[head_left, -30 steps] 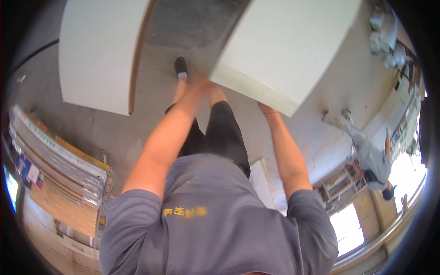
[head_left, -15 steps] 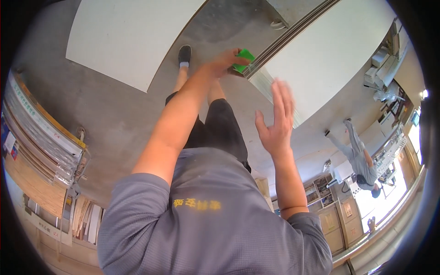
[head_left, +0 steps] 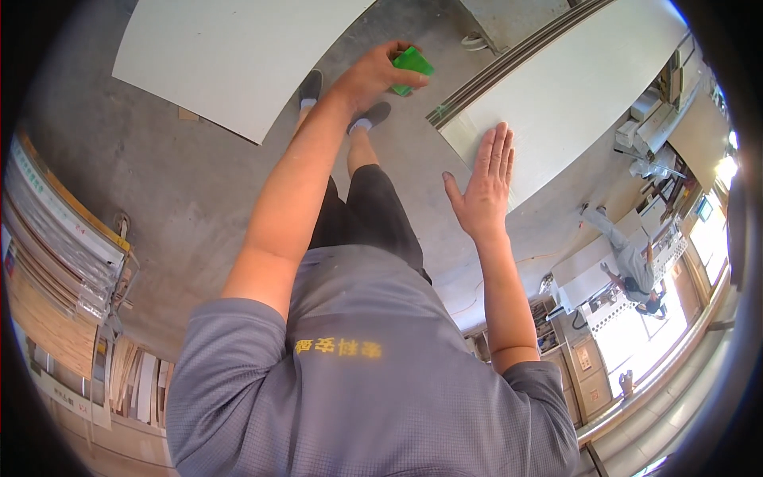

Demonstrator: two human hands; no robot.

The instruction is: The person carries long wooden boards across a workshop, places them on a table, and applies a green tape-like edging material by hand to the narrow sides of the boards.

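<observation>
My left hand (head_left: 377, 78) is closed round a small bright green block-like thing (head_left: 412, 70), whose kind I cannot make out. It is held above the floor, left of a stack of white boards (head_left: 556, 103) and apart from it. My right hand (head_left: 486, 183) is stretched out flat, palm down, over the near end of the top board. Its thumb stands apart and it holds nothing; whether the fingers press on the board I cannot tell. A shiny clear strip runs along that near end, and a little green shows at the stack's left corner.
Another large white board (head_left: 230, 63) lies at the far left. Racked sheets and planks (head_left: 63, 254) stand along the left side. My shoes (head_left: 370, 118) are on the grey floor (head_left: 214, 191) between the boards. A co-worker (head_left: 628, 250) is at a bench on the right.
My left hand has moved away from the stack's corner, farther off and slightly left, with the green thing. My right hand stays over the board's end. My second shoe has come into view.
</observation>
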